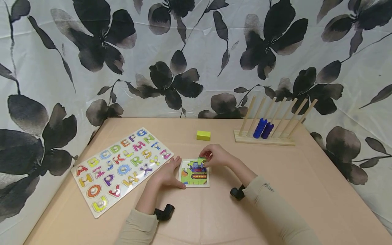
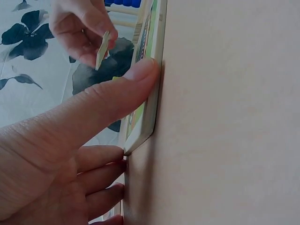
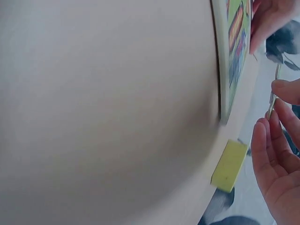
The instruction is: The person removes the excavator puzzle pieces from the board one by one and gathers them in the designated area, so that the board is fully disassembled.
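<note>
Head cam's pretty bright and even, just a soft shadow beside my right sleeve (image 1: 275, 207). Both wrist cams look dimmer and greyer, with blurry shadow across the tabletop (image 3: 117, 93).

A hand could pass along the tan surface (image 1: 324, 185) at right, or between the yellow rectangular block (image 1: 203, 135) and the pale wooden peg rack (image 1: 264, 141) at upper right. The white rectangular alphabet board (image 1: 128, 162) bars the left; the left hand (image 1: 164, 175) and right hand (image 1: 218, 156) occupy the centre.
</note>
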`<control>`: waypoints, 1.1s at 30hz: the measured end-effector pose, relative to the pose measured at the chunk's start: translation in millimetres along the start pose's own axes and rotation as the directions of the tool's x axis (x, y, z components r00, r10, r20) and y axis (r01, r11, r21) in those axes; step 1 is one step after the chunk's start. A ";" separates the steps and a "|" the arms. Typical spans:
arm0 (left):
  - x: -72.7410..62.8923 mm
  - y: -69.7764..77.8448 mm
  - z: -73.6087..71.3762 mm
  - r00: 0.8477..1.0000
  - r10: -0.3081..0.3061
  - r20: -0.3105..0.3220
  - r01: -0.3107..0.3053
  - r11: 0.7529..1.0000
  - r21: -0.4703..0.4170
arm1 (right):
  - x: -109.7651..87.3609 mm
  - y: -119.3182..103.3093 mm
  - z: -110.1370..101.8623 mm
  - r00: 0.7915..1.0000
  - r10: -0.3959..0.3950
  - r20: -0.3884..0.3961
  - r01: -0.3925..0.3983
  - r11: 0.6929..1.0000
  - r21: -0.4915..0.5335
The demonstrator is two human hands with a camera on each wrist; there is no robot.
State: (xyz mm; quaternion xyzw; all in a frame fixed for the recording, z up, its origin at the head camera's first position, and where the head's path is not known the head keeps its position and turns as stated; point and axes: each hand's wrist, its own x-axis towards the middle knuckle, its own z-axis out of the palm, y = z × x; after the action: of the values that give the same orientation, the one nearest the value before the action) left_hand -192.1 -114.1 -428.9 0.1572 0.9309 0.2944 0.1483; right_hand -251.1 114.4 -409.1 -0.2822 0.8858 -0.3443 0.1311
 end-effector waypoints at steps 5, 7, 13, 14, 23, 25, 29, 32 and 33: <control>0.0 0.4 0.0 1.000 0.003 -0.006 -0.003 1.000 0.003 | -13.1 13.4 -10.7 0.999 0.003 -0.032 -0.003 1.000 -0.004; -0.3 0.6 0.0 1.000 0.006 -0.006 -0.006 1.000 0.002 | -18.3 19.0 -14.9 0.999 0.011 -0.048 -0.012 1.000 -0.010; -1.9 1.2 -0.8 1.000 0.006 -0.003 -0.006 1.000 -0.018 | -33.2 32.1 -26.9 0.997 0.024 -0.072 -0.026 0.999 -0.019; -2.0 1.1 -0.8 1.000 0.005 -0.004 -0.005 1.000 -0.020 | -35.0 34.3 -28.6 0.997 0.022 -0.072 -0.024 0.999 -0.023; -2.7 1.9 -0.4 1.000 -0.003 -0.015 0.002 1.000 -0.025 | -44.6 53.5 -36.8 0.997 0.015 -0.072 -0.019 0.998 -0.055; -2.7 2.2 -0.5 1.000 -0.002 -0.018 0.002 1.000 -0.024 | -45.3 56.2 -37.3 0.997 0.014 -0.072 -0.018 0.998 -0.058; -2.5 2.0 -0.3 1.000 -0.006 -0.017 0.005 1.000 -0.022 | -46.6 61.6 -38.2 0.997 0.035 -0.063 -0.038 0.998 -0.048; -2.5 1.9 -0.3 1.000 -0.007 -0.018 0.007 1.000 -0.022 | -47.1 65.7 -38.5 0.996 0.077 -0.051 -0.079 0.996 -0.036; -2.5 1.9 -0.3 1.000 -0.007 -0.019 0.007 1.000 -0.021 | -47.1 67.2 -38.6 0.995 0.089 -0.047 -0.090 0.995 -0.033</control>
State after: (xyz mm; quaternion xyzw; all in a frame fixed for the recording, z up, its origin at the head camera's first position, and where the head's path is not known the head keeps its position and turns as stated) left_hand -189.5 -113.7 -427.1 0.1495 0.9296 0.3052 0.1424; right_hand -257.2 203.4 -425.1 -0.2365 0.9062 -0.3289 0.1213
